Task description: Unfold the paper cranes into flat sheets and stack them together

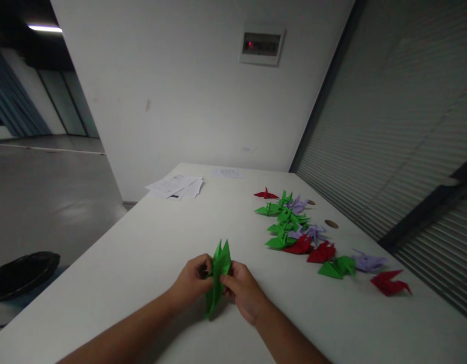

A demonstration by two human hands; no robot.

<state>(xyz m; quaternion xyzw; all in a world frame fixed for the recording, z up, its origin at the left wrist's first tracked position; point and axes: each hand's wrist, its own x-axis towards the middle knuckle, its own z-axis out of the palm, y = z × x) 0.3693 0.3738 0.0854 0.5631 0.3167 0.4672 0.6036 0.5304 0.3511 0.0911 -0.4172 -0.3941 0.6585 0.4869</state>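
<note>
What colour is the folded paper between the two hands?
The folded paper is green, best seen in the head view.

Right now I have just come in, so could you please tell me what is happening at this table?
A person holds a piece of folded green paper in the grip of both hands, the left hand on one side and the right hand on the other. Two of its points stand upward. Along the right side of the white table lie folded paper birds in green, red and purple, some overlapping. Printed sheets lie toward the far left.
</note>
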